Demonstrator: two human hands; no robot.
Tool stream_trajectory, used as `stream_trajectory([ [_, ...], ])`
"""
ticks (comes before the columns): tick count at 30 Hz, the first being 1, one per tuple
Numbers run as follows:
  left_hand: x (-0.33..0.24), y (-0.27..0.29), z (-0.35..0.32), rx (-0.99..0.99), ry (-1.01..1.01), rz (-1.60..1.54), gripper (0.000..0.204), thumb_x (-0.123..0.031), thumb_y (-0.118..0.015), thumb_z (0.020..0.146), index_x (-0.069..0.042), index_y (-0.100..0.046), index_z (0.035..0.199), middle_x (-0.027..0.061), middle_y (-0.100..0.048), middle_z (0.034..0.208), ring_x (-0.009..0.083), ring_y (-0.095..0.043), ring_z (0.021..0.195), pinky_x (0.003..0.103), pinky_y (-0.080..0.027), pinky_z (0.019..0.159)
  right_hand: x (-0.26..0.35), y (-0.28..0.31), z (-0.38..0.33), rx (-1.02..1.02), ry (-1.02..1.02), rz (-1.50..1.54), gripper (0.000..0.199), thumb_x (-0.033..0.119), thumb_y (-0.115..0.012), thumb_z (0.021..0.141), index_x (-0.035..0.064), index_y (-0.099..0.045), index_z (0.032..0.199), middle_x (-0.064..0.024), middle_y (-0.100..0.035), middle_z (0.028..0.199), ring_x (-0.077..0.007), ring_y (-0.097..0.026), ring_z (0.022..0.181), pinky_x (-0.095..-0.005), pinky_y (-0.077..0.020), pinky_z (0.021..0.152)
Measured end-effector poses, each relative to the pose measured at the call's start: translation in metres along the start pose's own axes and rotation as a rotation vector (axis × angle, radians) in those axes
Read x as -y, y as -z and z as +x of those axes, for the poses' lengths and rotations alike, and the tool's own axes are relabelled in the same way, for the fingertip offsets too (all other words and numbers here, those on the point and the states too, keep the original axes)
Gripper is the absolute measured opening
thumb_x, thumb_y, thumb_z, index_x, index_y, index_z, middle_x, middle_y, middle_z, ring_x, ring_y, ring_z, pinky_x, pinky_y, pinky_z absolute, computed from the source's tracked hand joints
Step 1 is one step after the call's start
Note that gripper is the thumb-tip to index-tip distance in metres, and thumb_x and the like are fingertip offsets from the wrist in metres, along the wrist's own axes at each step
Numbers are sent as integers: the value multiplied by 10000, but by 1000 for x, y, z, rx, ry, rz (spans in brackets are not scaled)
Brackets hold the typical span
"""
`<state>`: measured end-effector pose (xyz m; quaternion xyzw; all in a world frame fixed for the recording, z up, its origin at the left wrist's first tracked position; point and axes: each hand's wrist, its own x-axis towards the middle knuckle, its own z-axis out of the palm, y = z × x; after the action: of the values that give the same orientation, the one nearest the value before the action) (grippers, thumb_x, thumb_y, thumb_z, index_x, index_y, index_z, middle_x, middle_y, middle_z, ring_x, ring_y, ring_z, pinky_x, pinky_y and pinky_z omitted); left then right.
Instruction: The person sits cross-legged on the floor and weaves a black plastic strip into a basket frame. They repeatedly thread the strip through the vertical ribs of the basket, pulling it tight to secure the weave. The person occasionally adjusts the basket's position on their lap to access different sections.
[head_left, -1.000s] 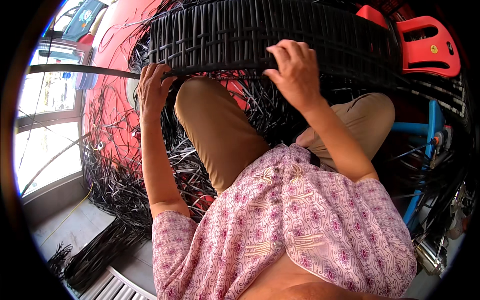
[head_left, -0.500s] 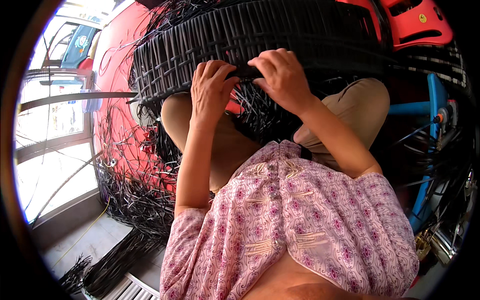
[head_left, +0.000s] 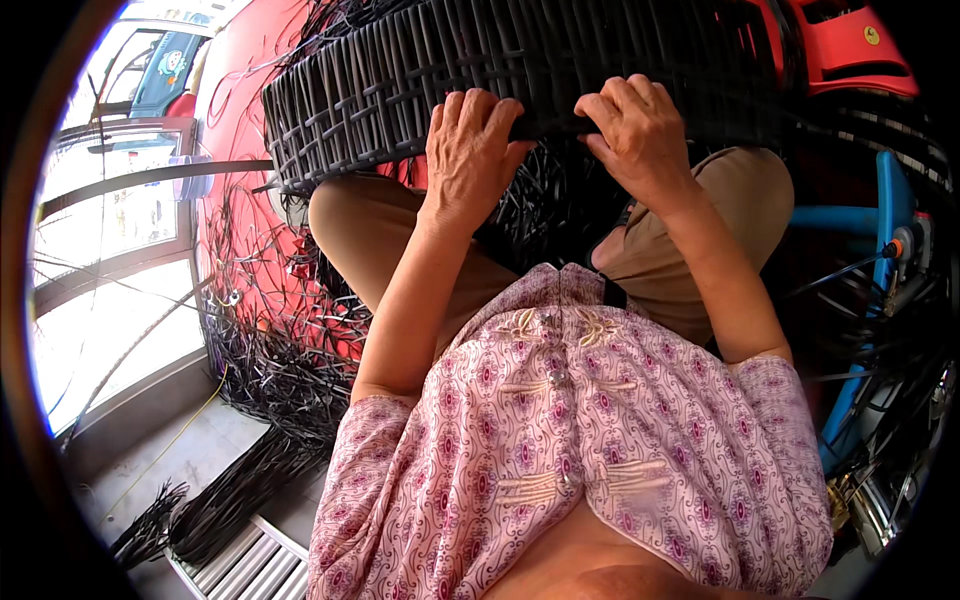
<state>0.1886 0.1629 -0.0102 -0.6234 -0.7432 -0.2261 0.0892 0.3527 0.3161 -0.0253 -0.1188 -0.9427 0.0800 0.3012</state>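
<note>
A large black wicker piece [head_left: 350, 110], woven from flat plastic-looking strips, lies across my knees with its near edge toward me. My left hand [head_left: 468, 150] is closed over that edge, fingers on top of the weave and thumb below. Further right, my right hand [head_left: 640, 145] curls over the same edge, its index finger and thumb bent around it. A stretch of dark edge lies between the two hands; whether a single strand is pinched there is too dark to make out. Beneath hangs a mass of loose black strips [head_left: 560, 215].
Tangled black strips [head_left: 275, 395] cover the red sheet [head_left: 235, 225] at left. A bundle of strips [head_left: 225, 510] lies by a white slatted rack [head_left: 250, 565]. At right stand a blue frame [head_left: 885, 215] and a red plastic chair [head_left: 855, 55]. A glass door [head_left: 115, 235] is at far left.
Both hands have moved right along the wicker edge. They now sit further apart, still curled over it. The wicker piece remains across my knees.
</note>
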Motion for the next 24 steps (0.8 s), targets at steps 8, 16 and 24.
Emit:
stream_trajectory([
  [8, -4, -13, 6, -19, -47, 25, 321, -104, -805, 688, -78, -614, 945, 81, -560, 911, 311, -556, 897, 418, -457, 789, -6, -20, -6, -190, 81, -52, 136, 138, -722, 735, 136, -622, 827, -2, -501, 785, -198, -531, 809, -357, -437, 706],
  [16, -5, -11, 0, 4, -29, 37, 345, -174, -816, 711, -70, -611, 968, 77, -571, 912, 314, -555, 898, 425, -449, 808, -46, 39, -39, -87, -56, -83, 459, 130, -821, 673, 154, -628, 1088, 9, -578, 1039, -201, -571, 991, -353, -443, 847],
  [24, -66, -27, 42, -31, -95, -89, 388, -276, -830, 718, -92, -647, 1006, 71, -574, 980, 289, -550, 1000, 399, -427, 888, -62, 50, -39, 31, 11, -83, 345, 64, -787, 664, 137, -620, 957, 11, -581, 918, -202, -574, 887, -361, -479, 817],
])
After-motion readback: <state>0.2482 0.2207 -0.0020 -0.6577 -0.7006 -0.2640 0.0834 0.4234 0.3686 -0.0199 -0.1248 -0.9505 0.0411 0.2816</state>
